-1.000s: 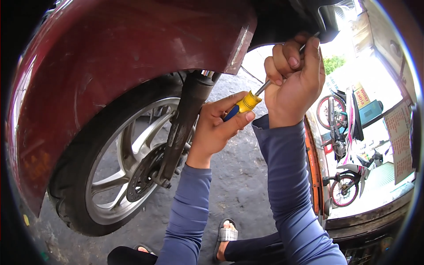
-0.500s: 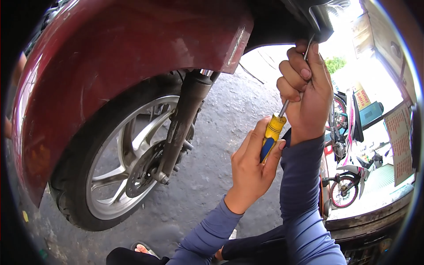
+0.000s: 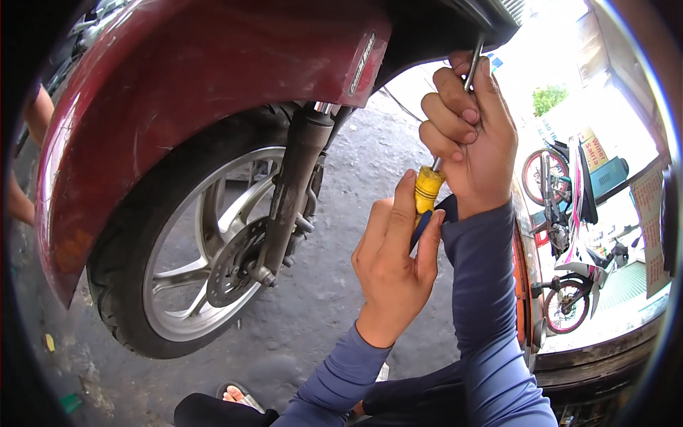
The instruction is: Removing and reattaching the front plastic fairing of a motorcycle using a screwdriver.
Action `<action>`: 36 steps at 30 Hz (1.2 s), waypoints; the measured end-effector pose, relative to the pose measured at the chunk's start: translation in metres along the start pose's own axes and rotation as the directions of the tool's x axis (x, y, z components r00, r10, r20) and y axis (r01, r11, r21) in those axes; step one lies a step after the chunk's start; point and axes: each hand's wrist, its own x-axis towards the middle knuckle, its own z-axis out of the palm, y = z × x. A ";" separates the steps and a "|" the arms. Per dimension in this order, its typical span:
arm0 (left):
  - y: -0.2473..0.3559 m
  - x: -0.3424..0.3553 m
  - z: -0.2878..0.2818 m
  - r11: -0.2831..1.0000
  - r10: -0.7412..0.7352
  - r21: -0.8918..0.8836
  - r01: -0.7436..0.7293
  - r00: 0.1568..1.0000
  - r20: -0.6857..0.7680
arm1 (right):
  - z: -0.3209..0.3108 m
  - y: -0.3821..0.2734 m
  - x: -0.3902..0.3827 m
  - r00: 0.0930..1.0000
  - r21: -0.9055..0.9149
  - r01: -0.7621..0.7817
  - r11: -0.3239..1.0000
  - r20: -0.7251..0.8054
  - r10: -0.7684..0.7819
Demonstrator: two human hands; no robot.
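Plainly, from where I stand, the screwdriver [image 3: 430,178] is up in the air above the grey floor [image 3: 313,306], borne only by two hands. Its yellow and blue handle [image 3: 427,191] sits in the left hand [image 3: 391,270], thumb and fingers gripping it from either side, the butt end hidden. The right hand [image 3: 484,149] has its fingers curled about the metal shaft [image 3: 474,62], thumb laid alongside. The tip reaches the lower edge of the black panel [image 3: 427,43], near its outer corner; whether it is seated in anything, I can't tell. The red panel [image 3: 178,92] and front wheel [image 3: 117,292] are over to the person's left. I'd judge the tool light and stiff, hard to harm, its smooth shaft likelier to slip in the fingers than the handle. The handle looks the place for a firm hold, the shaft for a looser, steadying one.
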 end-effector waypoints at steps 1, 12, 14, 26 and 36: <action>-0.002 0.000 0.001 0.999 -0.008 -0.049 0.008 1.000 0.008 | -0.004 0.000 0.000 0.998 0.087 -0.055 0.995 0.020 0.053; -0.002 -0.008 -0.019 0.744 -0.352 -0.473 0.472 0.878 0.323 | 0.008 0.003 -0.014 0.994 -0.035 -0.061 0.998 -0.088 0.057; -0.002 -0.006 -0.024 0.778 -0.346 -0.422 0.465 0.878 0.331 | 0.010 0.005 -0.014 0.994 -0.036 -0.052 0.998 -0.096 0.048; -0.002 0.006 -0.034 0.999 0.003 0.044 -0.007 0.997 0.072 | 0.017 0.022 -0.010 0.990 0.203 -0.005 0.979 -0.136 0.033; -0.025 0.018 -0.040 0.664 -0.355 -0.502 0.553 0.825 0.439 | 0.026 0.019 -0.014 0.962 -0.108 0.107 0.988 -0.241 -0.131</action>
